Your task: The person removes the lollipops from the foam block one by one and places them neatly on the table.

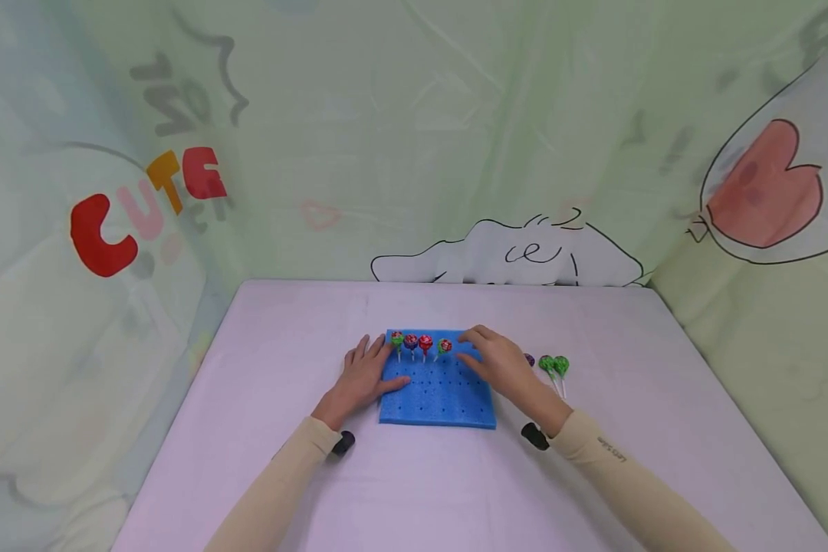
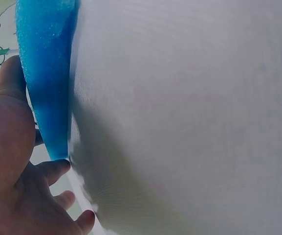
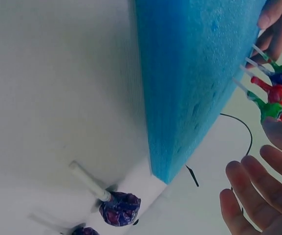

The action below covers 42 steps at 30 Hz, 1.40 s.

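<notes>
A blue foam board [image 1: 436, 402] with rows of small holes lies on the table. Along its far side several wrapped lollipops stand by their sticks: a green one [image 1: 397, 337] at the left, a purple one [image 1: 411, 342], a red one [image 1: 425, 343], and a leaning green-and-red one [image 1: 445, 346]. My left hand [image 1: 363, 376] rests at the board's left edge, thumb over the top and fingers spread beside it. Over the far right part of the board, my right hand [image 1: 502, 366] holds nothing, its thumb and fingers apart just right of the leaning lollipop.
To the right of the board, two green lollipops [image 1: 554, 365] and a purple lollipop [image 3: 121, 208] lie on the table [image 1: 614, 414]; another purple one [image 3: 84, 231] shows at the lower edge of the right wrist view. A printed curtain [image 1: 414, 153] hangs behind and at both sides.
</notes>
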Each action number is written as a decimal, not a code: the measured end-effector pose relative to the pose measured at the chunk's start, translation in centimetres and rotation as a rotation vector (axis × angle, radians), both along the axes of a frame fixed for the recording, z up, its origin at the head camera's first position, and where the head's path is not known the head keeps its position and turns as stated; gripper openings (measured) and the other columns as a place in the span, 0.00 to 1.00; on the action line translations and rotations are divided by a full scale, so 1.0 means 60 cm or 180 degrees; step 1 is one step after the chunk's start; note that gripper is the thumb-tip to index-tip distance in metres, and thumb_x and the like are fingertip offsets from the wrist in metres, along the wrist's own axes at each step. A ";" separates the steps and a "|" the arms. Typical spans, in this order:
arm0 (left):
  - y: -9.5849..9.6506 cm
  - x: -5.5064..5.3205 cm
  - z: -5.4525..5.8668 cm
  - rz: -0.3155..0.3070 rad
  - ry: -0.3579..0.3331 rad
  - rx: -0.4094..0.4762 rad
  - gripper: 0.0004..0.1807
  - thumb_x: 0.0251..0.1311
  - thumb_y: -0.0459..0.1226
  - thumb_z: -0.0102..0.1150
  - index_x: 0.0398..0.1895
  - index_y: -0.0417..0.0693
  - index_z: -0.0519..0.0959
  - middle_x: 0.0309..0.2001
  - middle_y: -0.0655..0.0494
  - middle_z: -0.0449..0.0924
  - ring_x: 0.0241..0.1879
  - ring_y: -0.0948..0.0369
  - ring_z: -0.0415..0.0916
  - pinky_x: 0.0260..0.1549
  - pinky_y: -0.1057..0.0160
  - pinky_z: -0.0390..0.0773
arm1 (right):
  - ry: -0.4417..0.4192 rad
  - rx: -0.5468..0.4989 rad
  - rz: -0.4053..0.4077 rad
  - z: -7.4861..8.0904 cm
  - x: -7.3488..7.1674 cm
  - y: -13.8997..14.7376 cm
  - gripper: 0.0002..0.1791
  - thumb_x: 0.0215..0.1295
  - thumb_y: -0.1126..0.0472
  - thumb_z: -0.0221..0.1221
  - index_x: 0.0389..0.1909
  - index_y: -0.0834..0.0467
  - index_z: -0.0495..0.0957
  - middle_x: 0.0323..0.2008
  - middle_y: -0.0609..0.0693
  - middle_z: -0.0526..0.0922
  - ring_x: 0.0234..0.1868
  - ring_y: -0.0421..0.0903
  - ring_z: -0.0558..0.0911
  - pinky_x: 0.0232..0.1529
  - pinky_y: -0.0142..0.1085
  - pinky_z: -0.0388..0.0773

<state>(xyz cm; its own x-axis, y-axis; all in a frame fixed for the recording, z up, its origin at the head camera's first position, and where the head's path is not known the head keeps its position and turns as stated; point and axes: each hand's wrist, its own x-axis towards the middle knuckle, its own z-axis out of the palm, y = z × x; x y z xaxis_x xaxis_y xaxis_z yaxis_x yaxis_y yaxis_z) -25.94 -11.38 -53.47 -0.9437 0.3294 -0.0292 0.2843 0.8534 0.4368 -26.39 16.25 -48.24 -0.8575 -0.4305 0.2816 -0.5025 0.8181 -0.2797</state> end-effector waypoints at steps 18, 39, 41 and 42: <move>-0.001 -0.002 -0.001 0.0009 -0.0031 -0.0030 0.46 0.65 0.63 0.56 0.78 0.48 0.58 0.80 0.41 0.51 0.80 0.38 0.39 0.73 0.36 0.48 | 0.0333 -0.0010 -0.0204 -0.020 0.012 -0.041 0.25 0.61 0.52 0.70 0.56 0.57 0.76 0.51 0.55 0.81 0.50 0.53 0.84 0.47 0.46 0.84; 0.000 -0.002 -0.001 0.0010 -0.0045 -0.0060 0.47 0.65 0.64 0.54 0.78 0.49 0.58 0.80 0.42 0.50 0.80 0.38 0.39 0.73 0.37 0.48 | 0.0394 0.0026 -0.0437 -0.025 0.014 -0.061 0.24 0.62 0.52 0.70 0.53 0.57 0.74 0.50 0.57 0.81 0.48 0.54 0.81 0.45 0.47 0.82; 0.000 -0.002 -0.002 0.0001 -0.0029 -0.0065 0.46 0.65 0.64 0.54 0.78 0.48 0.58 0.80 0.42 0.51 0.80 0.38 0.39 0.73 0.37 0.49 | 0.0414 0.0042 -0.0445 -0.025 0.013 -0.062 0.23 0.62 0.52 0.70 0.52 0.57 0.74 0.49 0.57 0.81 0.47 0.54 0.81 0.44 0.47 0.82; -0.001 -0.003 -0.001 -0.0002 -0.0025 -0.0068 0.46 0.65 0.64 0.55 0.78 0.48 0.58 0.80 0.42 0.51 0.80 0.38 0.39 0.73 0.37 0.49 | 0.0423 0.0045 -0.0444 -0.024 0.013 -0.063 0.23 0.62 0.52 0.70 0.52 0.58 0.74 0.49 0.57 0.81 0.47 0.54 0.81 0.43 0.46 0.82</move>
